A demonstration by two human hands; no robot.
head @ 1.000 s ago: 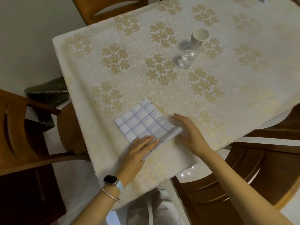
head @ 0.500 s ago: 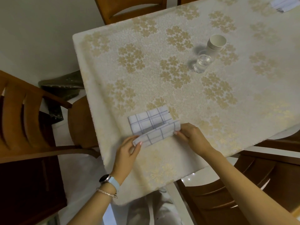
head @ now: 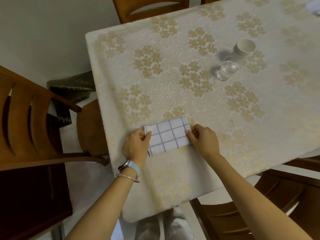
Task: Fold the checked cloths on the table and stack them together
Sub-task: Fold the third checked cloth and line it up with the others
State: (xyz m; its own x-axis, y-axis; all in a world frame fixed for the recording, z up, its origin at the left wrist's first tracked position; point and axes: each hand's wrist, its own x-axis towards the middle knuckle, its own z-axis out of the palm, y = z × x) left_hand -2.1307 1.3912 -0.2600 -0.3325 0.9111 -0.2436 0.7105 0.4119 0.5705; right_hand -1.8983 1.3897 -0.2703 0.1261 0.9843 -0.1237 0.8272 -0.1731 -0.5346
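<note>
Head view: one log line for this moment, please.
cloth folded, on table | left hand pinches left end | right hand pinches right end

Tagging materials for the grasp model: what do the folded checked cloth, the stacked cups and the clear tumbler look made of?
Folded white cloth with blue checks: thin woven fabric, matte; it holds soft creased edges where both hands pinch it. Stack of white cups: probably paper, matte, with thin nested rims. Clear tumbler: transparent, glossy, glass or hard plastic; cannot tell which.

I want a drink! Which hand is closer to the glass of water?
Right. The right hand pinches the cloth's right end, below and left of the glass. The left hand pinches the cloth's far end, farther from the glass.
</note>
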